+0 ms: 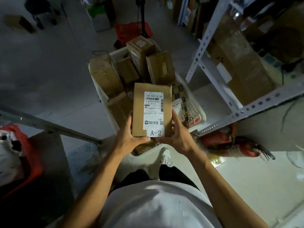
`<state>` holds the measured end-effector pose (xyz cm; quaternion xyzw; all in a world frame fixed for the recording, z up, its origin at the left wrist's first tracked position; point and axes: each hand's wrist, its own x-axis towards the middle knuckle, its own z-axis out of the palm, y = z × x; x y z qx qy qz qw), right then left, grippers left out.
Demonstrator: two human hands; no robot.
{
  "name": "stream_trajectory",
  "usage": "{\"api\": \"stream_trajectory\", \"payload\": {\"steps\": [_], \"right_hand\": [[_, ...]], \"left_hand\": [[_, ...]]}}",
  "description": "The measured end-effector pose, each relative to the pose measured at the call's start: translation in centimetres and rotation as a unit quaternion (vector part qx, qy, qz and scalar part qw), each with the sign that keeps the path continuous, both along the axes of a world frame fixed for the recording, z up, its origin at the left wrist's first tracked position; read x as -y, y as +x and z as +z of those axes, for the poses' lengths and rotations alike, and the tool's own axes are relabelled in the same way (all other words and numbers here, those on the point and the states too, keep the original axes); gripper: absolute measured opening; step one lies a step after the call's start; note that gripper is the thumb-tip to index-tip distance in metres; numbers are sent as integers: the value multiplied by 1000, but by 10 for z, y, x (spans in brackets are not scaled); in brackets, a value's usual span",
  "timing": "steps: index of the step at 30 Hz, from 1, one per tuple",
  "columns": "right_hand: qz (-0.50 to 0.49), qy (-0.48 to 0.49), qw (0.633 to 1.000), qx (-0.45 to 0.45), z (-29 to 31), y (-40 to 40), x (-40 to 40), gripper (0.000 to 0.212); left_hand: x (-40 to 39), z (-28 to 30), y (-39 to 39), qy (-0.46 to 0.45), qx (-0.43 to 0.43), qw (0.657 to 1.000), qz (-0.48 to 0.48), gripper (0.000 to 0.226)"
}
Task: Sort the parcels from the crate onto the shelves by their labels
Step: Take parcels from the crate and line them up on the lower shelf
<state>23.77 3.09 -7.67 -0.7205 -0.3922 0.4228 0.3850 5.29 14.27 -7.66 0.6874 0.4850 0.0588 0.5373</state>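
Head view: at the centre of the frame both hands hold up a small cardboard parcel (pixel 152 111), label side facing the camera, above the near end of the white crate (pixel 196 104). The left hand (pixel 130 137) clasps the parcel's lower left edge, its thumb lying across the bottom edge. The right hand (pixel 178 137) grips the lower right edge, thumb running up the side. Both forearms reach up from the bottom of the frame and converge on it. A white label (pixel 153 112) ends in a tag reading "A-2". More brown parcels (pixel 139 66) stand packed in the crate beyond. A white metal shelf rack (pixel 233 102) fills the right of the frame.
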Motion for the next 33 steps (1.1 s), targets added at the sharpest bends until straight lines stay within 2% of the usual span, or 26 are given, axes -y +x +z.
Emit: {"api": "stream_trajectory", "payload": {"steps": [7, 12, 15, 20, 23, 28, 33], "right_hand": [[-152, 15, 988, -29, 12, -45, 65, 120], [-258, 16, 966, -21, 21, -55, 133, 116], [-325, 14, 946, -5, 21, -61, 179, 112], [-448, 19, 894, 2, 28, -67, 262, 112], [-527, 27, 850, 9, 36, -70, 321, 108], [-641, 36, 766, 41, 55, -76, 418, 122], [-717, 21, 687, 118, 81, -74, 502, 116]], "left_hand": [[15, 15, -9, 12, 6, 991, -134, 104], [53, 23, 19, 11, 9, 972, -234, 116], [84, 25, 43, -3, 18, 955, -297, 110], [157, 33, 91, -8, 48, 901, -431, 101], [218, 46, 122, -6, 63, 863, -502, 109], [327, 69, 173, 9, 116, 777, -618, 113], [428, 87, 216, -12, 183, 696, -694, 112]]}}
